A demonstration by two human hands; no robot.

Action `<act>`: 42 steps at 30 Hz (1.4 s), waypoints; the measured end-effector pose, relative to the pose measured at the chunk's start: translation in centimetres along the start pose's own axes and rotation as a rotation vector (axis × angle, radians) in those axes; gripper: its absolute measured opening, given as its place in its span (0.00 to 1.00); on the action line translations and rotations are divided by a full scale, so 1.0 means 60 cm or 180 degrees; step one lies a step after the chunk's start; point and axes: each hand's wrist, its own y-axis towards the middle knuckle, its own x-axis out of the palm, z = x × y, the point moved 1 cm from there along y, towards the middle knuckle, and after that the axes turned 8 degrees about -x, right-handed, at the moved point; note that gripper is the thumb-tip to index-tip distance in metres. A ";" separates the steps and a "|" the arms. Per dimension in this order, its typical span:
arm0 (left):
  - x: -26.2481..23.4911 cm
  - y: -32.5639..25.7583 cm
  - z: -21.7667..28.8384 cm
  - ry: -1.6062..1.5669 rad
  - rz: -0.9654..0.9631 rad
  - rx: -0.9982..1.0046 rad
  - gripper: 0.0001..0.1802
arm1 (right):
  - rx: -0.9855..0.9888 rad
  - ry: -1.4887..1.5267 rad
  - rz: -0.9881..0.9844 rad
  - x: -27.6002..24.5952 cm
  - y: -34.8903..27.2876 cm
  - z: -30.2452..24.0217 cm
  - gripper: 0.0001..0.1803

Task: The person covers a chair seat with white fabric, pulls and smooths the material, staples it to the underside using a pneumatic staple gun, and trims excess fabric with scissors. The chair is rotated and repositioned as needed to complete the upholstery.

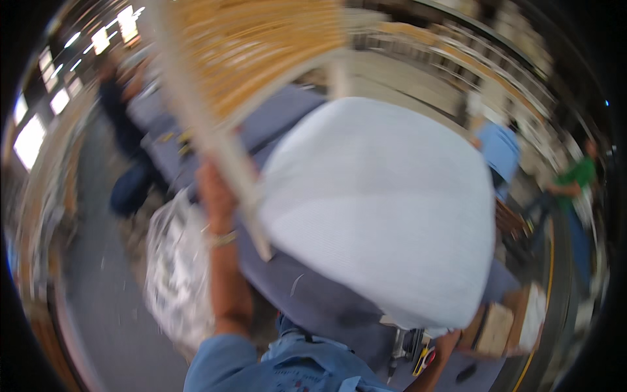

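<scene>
A chair [379, 196] with a pale, fabric-covered seat and an off-white frame fills the middle of the view, tilted above the table. Its back of yellow-tan woven cord [261, 46] is at the top, smeared by motion. My left hand [217, 189] is closed round the frame post on the left. At the lower right, my right hand [447, 343] grips the seat's near corner, its fingers partly hidden by the seat. Beneath the chair lies a table covered in grey-purple cloth [287, 281].
By my right hand lie hand tools [408, 349] and cardboard boxes [494, 330]. Clear plastic wrapping [176, 268] bulges beside my left forearm. A person in dark clothes [127, 130] stands at the far left; people in blue [498, 150] and green [575, 179] are at the right.
</scene>
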 end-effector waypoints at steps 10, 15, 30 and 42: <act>-0.014 -0.031 0.042 -0.0296 -0.0220 0.0366 0.38 | 0.0397 0.1006 0.0483 0.132 0.000 -0.131 0.27; -0.027 0.017 0.051 -0.0271 -0.0719 0.0501 0.30 | 0.0229 0.1483 0.1298 0.139 -0.004 -0.242 0.27; -0.148 0.315 0.212 -0.0121 -0.1306 0.0341 0.33 | -0.0560 0.1973 0.2288 0.046 -0.161 -0.701 0.28; -0.105 0.419 -0.004 0.0901 -0.1389 -0.1316 0.32 | -0.0205 -0.1457 0.0262 0.049 0.035 -0.782 0.29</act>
